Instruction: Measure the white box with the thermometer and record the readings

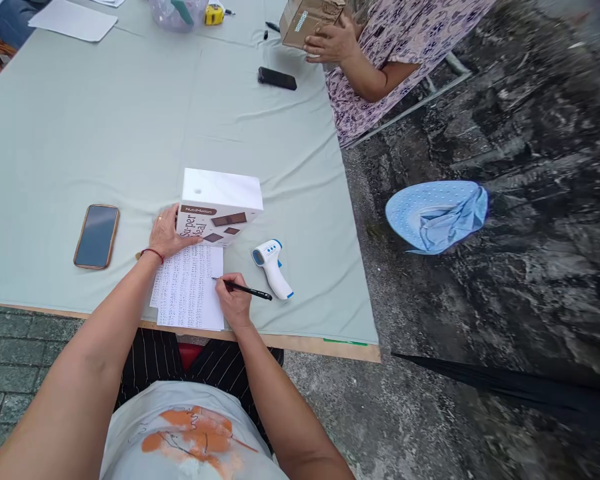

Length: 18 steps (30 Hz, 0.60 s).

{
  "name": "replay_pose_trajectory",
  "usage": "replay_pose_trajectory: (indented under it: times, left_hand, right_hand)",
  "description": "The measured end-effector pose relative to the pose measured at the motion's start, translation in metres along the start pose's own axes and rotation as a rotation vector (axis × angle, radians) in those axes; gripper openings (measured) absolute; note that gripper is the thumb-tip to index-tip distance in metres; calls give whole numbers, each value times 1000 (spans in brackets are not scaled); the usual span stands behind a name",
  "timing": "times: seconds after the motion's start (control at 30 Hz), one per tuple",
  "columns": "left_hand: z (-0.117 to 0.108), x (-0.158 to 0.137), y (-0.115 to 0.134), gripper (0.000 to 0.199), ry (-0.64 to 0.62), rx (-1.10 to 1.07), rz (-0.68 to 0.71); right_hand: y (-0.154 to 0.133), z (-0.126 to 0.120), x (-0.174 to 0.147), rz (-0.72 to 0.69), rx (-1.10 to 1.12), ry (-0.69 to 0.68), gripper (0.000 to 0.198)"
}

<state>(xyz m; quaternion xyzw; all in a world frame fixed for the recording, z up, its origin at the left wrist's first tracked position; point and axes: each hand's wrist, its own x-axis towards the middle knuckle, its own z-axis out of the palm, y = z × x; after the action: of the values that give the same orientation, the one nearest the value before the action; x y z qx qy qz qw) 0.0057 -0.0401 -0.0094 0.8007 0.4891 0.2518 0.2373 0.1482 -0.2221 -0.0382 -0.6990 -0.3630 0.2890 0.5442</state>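
Observation:
A white box (pixel 222 187) printed with brown chocolate pieces stands on the table, its lower part over the sheets. My left hand (pixel 169 233) grips its lower left side, thumb across the front. My right hand (pixel 235 301) is closed around a black pen (pixel 247 289), whose tip is at the right part of the papers (pixel 190 293), covered in rows of small print or writing. Whether the tip touches the paper I cannot tell. Just right of my right hand lies a white and blue infrared thermometer (pixel 274 270).
A smartphone (pixel 97 237) lies to the left on the cloth-covered table (pixel 130 127). Across the table, another person's hand (pixel 335 43) touches a cardboard box (pixel 310 20) near a black case (pixel 277 79). A yellow tape measure (pixel 214 14) sits at the back; a blue hat (pixel 437 217) is off the right edge.

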Motion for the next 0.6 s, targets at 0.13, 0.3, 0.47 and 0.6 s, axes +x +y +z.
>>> replay_pose_trajectory:
  times: [0.13, 0.3, 0.47, 0.6]
  left_hand:
    - [1, 0, -1, 92, 2, -9, 7]
    - [1, 0, -2, 92, -21, -7, 7]
    - [-2, 0, -1, 82, -63, -12, 72]
    - [-3, -1, -1, 76, -40, -93, 72]
  right_hand:
    - [2, 1, 0, -5, -8, -12, 13]
    - [1, 0, -1, -63, -39, 22, 13]
    - [3, -20, 6, -347, -188, 45, 15]
    - [15, -36, 24, -518, -426, -68, 31]
